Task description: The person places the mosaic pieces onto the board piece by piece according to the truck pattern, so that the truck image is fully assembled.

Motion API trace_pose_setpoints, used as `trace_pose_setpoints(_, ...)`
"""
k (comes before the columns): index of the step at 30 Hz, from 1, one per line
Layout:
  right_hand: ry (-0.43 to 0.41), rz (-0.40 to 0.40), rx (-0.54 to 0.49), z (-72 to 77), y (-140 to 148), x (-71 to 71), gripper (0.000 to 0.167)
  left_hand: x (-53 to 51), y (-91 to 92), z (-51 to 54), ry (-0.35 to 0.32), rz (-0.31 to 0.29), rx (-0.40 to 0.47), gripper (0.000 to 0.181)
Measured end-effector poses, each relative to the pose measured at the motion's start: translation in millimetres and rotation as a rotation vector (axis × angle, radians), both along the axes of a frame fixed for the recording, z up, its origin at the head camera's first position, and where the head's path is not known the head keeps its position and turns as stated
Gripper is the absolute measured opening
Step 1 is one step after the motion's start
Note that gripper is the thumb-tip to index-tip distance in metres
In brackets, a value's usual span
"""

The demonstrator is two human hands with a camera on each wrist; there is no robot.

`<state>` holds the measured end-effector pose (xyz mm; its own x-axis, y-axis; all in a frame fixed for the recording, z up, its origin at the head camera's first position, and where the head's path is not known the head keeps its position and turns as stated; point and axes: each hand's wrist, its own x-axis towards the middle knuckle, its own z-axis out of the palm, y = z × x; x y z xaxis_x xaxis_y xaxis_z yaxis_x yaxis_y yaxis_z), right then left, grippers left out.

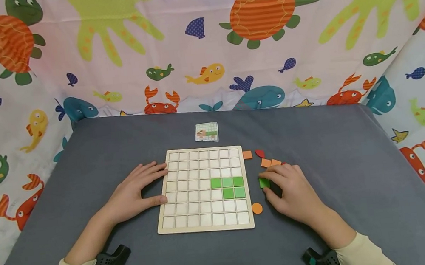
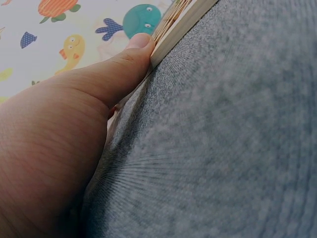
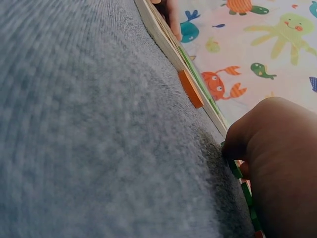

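Note:
A wooden grid board (image 1: 167, 230) lies on the grey cloth, with several green squares (image 1: 227, 193) in cells on its right side. The left hand (image 1: 135, 193) rests at the board's left edge, fingers spread and relaxed; in the left wrist view its thumb (image 2: 126, 62) touches the board's side. Just right of the board, the right hand (image 1: 295, 190) pinches a green square (image 1: 264, 182) between thumb and fingers. That green square (image 3: 234, 167) is partly covered by the right hand (image 3: 282, 163) in the right wrist view, where more green pieces (image 3: 246, 194) lie behind it.
Orange squares (image 1: 266, 162) and a red piece (image 1: 260, 154) lie above the right hand. One orange square (image 1: 247, 154) and an orange disc (image 1: 257, 208) sit by the board's right edge. Beyond the board is a small printed card (image 1: 207, 132).

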<state>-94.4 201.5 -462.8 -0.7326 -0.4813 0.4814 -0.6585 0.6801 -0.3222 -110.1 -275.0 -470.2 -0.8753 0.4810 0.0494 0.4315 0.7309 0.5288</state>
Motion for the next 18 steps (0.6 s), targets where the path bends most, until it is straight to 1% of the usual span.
trace_pose_setpoints(7, -0.018, -0.011, 0.015, 1.4, 2.9, -0.4, 0.024, -1.7, 3.3, -1.8, 0.0, 0.0, 0.018, 0.089)
trace_pose_setpoints(12, -0.028, -0.001, 0.012, 1.3, 2.6, -1.0, 0.022, 0.1, 3.1, -4.1, -0.002, -0.007, 0.028, 0.087)
trace_pose_setpoints(18, -0.03, -0.002, 0.021, -0.8, -1.2, -2.5, 0.021, 0.1, 1.4, -1.0, 0.005, -0.003, 0.025, 0.087)
